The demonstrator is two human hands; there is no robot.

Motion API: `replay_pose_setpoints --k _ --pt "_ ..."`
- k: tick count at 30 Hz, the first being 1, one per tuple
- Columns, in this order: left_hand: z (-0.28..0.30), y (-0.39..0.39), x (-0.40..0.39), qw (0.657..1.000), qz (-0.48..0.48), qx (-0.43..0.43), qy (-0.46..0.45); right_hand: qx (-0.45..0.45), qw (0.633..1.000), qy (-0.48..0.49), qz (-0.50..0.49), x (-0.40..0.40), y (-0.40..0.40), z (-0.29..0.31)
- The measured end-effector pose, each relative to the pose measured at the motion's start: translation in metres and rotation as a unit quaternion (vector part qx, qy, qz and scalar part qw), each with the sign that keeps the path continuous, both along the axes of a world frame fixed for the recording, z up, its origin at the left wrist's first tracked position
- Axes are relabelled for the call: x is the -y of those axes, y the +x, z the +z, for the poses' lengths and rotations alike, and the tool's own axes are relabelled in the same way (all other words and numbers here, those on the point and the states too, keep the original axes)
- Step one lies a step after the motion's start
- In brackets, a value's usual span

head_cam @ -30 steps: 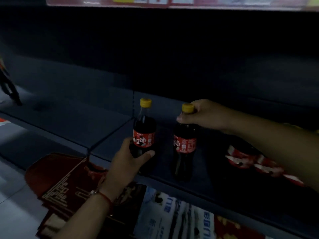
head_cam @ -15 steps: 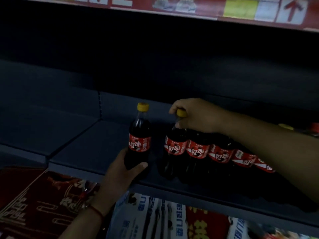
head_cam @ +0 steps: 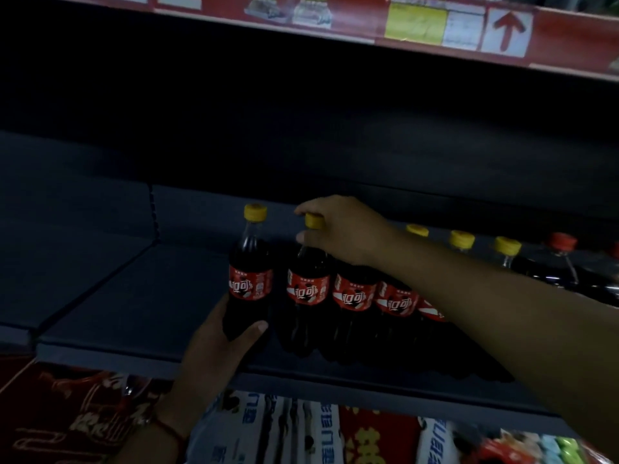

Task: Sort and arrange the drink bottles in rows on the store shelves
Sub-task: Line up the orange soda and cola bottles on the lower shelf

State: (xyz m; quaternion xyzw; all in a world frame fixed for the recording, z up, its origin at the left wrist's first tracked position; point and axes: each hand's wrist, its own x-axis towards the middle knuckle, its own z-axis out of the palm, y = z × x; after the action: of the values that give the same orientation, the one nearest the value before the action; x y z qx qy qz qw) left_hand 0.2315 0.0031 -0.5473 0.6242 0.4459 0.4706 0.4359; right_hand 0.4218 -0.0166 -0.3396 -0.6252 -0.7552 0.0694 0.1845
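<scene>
A dim store aisle fills the view, crossed by a long dark grey metal shelf (head_cam: 110, 309) whose front lip runs from lower left to lower right. Above it hangs the red price strip of the upper shelf (head_cam: 368, 25), and below lie blue-and-white and red printed packages (head_cam: 268, 430).

On the shelf a front row of dark cola bottles with red labels (head_cam: 355, 296) stands shoulder to shoulder, running rightward under the right forearm, with yellow caps and one red cap showing beyond. That row looks well begun. The whole left stretch of the shelf is bare, so there is ample room to extend the row leftward, with dark depth behind it.

The right hand (head_cam: 345, 232) pinches the neck and yellow cap of the row's end cola bottle (head_cam: 306, 289), thumb below, fingers over the top. The left hand (head_cam: 221, 343) wraps the lower body of a separate yellow-capped cola bottle (head_cam: 251, 272), which stands upright just beside the row with a narrow gap. Closing that gap seems the step in hand; the lip just in front leaves little margin forward.
</scene>
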Motion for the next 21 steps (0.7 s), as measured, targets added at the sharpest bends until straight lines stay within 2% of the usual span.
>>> replay_pose_setpoints --k 5,21 --pt "-0.003 -0.004 -0.004 0.999 -0.047 -0.004 -0.006 0.019 1.0 -0.023 -0.004 -0.003 0.002 0.009" --pt "-0.012 0.003 -0.007 0.997 -0.066 -0.021 0.025 0.115 0.993 -0.039 0.015 -0.004 -0.005 0.02"
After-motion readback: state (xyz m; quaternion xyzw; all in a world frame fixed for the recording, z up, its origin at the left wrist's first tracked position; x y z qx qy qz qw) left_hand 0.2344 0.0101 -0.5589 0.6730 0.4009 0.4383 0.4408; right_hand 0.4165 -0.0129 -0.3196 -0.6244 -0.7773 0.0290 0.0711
